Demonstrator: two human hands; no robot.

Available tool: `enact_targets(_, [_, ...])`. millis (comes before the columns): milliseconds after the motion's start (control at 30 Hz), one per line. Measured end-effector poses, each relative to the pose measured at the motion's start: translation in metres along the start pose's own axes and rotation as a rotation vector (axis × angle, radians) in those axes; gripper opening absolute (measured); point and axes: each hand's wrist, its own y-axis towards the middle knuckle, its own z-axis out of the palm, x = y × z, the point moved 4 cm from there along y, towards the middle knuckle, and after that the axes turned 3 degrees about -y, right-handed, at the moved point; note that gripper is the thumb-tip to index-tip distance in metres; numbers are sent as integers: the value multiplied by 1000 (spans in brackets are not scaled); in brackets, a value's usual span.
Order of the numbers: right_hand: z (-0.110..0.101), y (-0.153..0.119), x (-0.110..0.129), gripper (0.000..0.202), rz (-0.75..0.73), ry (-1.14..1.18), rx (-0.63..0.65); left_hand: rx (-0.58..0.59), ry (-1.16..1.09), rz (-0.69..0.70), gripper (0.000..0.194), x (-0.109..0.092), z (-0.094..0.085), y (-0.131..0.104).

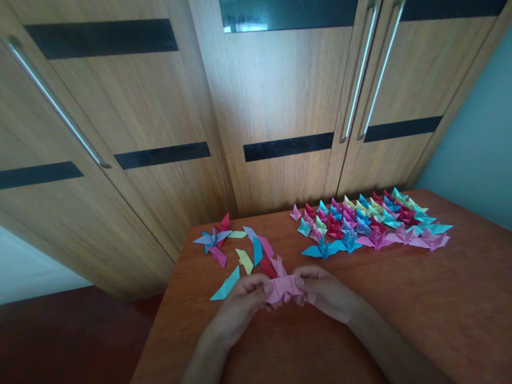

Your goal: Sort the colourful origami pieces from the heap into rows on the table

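Note:
A pink origami crane (pixel 283 287) is held between both hands, a pointed tip sticking up from its middle. My left hand (pixel 244 303) pinches its left side, thumb in front. On the opposite side, my right hand (pixel 326 292) grips the other wing the same way. Just beyond the hands lie folded paper pieces: a dark red one (pixel 267 267), a yellow one (pixel 244 260) and a turquoise one (pixel 226 284). The fingers behind the pink paper are partly hidden.
Finished-looking paper cranes in many colours stand in rows (pixel 361 221) at the back right of the brown table (pixel 410 316). A lilac crane (pixel 213 239) lies among folded pieces at the back left. Wooden cabinet doors (pixel 274 89) with metal handles rise behind the table.

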Motion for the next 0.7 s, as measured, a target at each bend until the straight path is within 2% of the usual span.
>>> enact_targets(133, [2,0,-5,18,-10,180,5,14,-196,28,13,7,1,0])
enact_targets(333, [4,3,1,25,-80,311,-21,-1,-290,42,15,9,0,0])
enact_targets(533, [-2,6,0,38,-79,290,-77,-47,-273,70,20,6,-6,0])
enact_targets(700, [-7,8,2,46,-109,166,-150,-64,-206,72,21,-1,-6,1])
